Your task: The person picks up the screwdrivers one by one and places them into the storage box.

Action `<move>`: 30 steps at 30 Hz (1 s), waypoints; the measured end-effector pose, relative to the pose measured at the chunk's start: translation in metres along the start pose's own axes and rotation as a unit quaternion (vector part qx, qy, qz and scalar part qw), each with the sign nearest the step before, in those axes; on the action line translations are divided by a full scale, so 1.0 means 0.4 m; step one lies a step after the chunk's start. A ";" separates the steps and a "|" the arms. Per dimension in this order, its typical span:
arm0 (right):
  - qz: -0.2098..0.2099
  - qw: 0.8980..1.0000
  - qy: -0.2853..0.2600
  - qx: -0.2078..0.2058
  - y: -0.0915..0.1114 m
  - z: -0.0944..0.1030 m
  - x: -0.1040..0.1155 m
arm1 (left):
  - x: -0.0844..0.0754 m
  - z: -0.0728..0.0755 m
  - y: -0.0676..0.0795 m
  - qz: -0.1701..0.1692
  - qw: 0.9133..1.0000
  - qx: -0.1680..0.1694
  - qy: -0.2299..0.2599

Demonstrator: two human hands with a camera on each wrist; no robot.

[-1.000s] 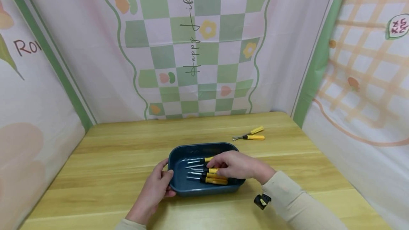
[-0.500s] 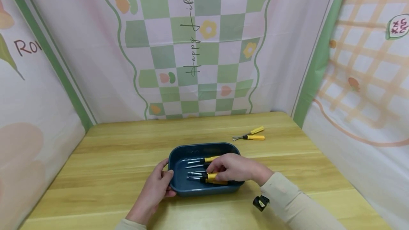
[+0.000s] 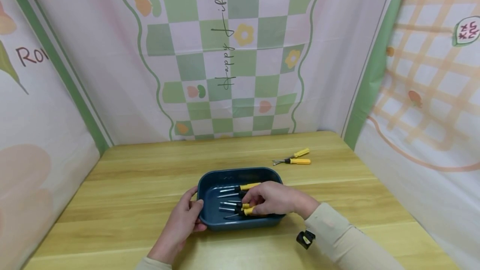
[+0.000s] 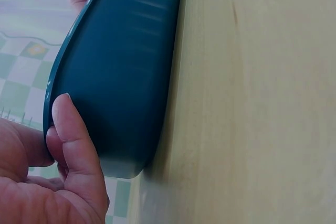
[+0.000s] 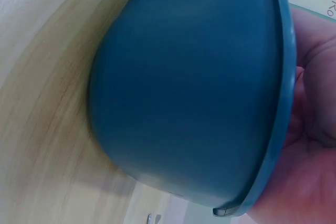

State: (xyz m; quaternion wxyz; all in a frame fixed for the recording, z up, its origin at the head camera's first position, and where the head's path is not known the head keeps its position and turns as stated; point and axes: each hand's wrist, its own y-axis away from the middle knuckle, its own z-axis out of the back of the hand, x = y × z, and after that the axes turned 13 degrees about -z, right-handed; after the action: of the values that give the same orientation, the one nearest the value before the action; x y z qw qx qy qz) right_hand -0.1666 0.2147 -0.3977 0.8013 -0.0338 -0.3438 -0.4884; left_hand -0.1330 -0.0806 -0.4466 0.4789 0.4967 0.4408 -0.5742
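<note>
A dark blue tray point(image 3: 240, 223) stands on the table, holding several screwdrivers with yellow-and-black handles. My left hand point(image 3: 183, 218) grips its left end, thumb over the rim and fingers against the outer wall, as the left wrist view of the tray wall point(image 4: 115, 66) also shows. Inside the tray, my right hand point(image 3: 275, 198) pinches a yellow-handled screwdriver point(image 3: 248, 211) on the near side, its shaft pointing left. A separate screwdriver point(image 3: 248, 186) lies along the far side. My right fingers cover several other handles. In the right wrist view, the tray's outer wall point(image 5: 184, 87) hides the fingertips.
Behind the tray to the right, two yellow-handled tools, one with an orange-yellow handle point(image 3: 300, 161) and a lighter yellow one point(image 3: 301, 153), lie with their metal ends crossing. Wooden tabletop point(image 3: 142, 178) surrounds the tray. Patterned curtains point(image 3: 240, 61) close off the back and sides.
My right hand has shifted slightly toward the tray's near side, and the screwdrivers under it have moved closer together there. A slanting shaft now shows near the front wall. My left hand stays put.
</note>
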 end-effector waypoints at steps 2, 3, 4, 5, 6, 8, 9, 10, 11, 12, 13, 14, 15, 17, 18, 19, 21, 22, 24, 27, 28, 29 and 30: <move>-0.002 1.000 0.002 0.000 0.001 0.000 0.000 | 0.001 0.000 -0.001 0.000 1.000 0.000 0.000; -0.002 1.000 0.003 0.000 0.001 0.000 0.000 | 0.001 0.000 -0.001 0.001 1.000 0.001 0.000; -0.002 1.000 0.004 0.000 0.001 0.000 0.001 | 0.001 0.000 -0.002 0.001 1.000 0.001 0.000; -0.003 1.000 0.004 -0.001 0.002 0.000 0.001 | 0.002 0.000 -0.002 0.001 1.000 0.001 -0.001; -0.003 1.000 0.005 -0.002 0.002 0.000 0.001 | 0.002 0.001 -0.002 0.002 1.000 0.001 -0.001; -0.003 1.000 0.006 -0.003 0.003 0.000 0.001 | 0.002 0.000 -0.003 0.002 1.000 0.000 -0.002; -0.004 1.000 0.007 -0.004 0.003 0.000 0.002 | 0.002 0.000 -0.003 0.002 1.000 -0.001 -0.002; -0.003 1.000 0.008 -0.004 0.003 0.000 0.002 | 0.001 -0.001 -0.002 0.002 1.000 -0.001 -0.002; -0.005 1.000 0.007 -0.004 0.003 0.000 0.003 | 0.000 -0.001 -0.002 0.001 1.000 -0.002 -0.002; -0.007 1.000 0.008 -0.005 0.003 -0.001 0.003 | -0.001 -0.002 -0.001 0.001 1.000 -0.002 -0.001; -0.008 1.000 0.009 -0.005 0.003 -0.001 0.004 | -0.002 -0.002 0.000 0.000 1.000 -0.002 -0.001; -0.009 1.000 0.009 -0.005 0.003 -0.001 0.004 | -0.004 -0.002 0.001 -0.001 1.000 -0.002 -0.001; -0.010 1.000 0.010 -0.004 0.004 -0.001 0.005 | -0.005 -0.003 0.002 -0.001 1.000 -0.002 -0.001; -0.012 1.000 0.011 -0.004 0.003 -0.002 0.005 | -0.006 -0.003 0.003 -0.002 1.000 -0.001 -0.001; -0.012 1.000 0.013 -0.005 0.003 -0.002 0.005 | -0.007 -0.003 0.003 -0.003 1.000 -0.001 0.000; -0.011 1.000 0.013 -0.005 0.003 -0.002 0.005 | -0.007 -0.003 0.004 -0.003 1.000 -0.001 -0.001; -0.011 1.000 0.012 -0.005 0.003 -0.002 0.005 | -0.007 -0.003 0.004 -0.005 1.000 -0.001 0.000; -0.011 1.000 0.012 -0.006 0.003 -0.002 0.005 | -0.007 -0.003 0.004 -0.005 1.000 -0.001 0.000; -0.011 1.000 0.012 -0.006 0.003 -0.002 0.005 | -0.006 -0.003 0.003 -0.004 1.000 0.000 -0.001; -0.012 1.000 0.011 -0.005 0.002 -0.003 0.005 | -0.005 -0.002 0.002 -0.002 1.000 0.000 -0.003; -0.012 1.000 0.011 -0.005 0.003 -0.003 0.006 | -0.004 -0.002 0.002 -0.002 1.000 -0.001 -0.003; -0.012 1.000 0.011 -0.005 0.002 -0.003 0.006 | -0.004 -0.002 0.001 -0.001 1.000 -0.001 -0.003; -0.012 1.000 0.011 -0.005 0.003 -0.003 0.006 | -0.003 -0.002 0.001 -0.001 1.000 -0.001 -0.004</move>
State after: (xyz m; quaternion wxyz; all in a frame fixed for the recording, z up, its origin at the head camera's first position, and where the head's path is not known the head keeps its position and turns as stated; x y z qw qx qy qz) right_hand -0.1644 0.2129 -0.3971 0.7990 -0.0287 -0.3330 -0.4999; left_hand -0.1324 -0.0799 -0.4454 0.4806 0.4933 0.4401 -0.5761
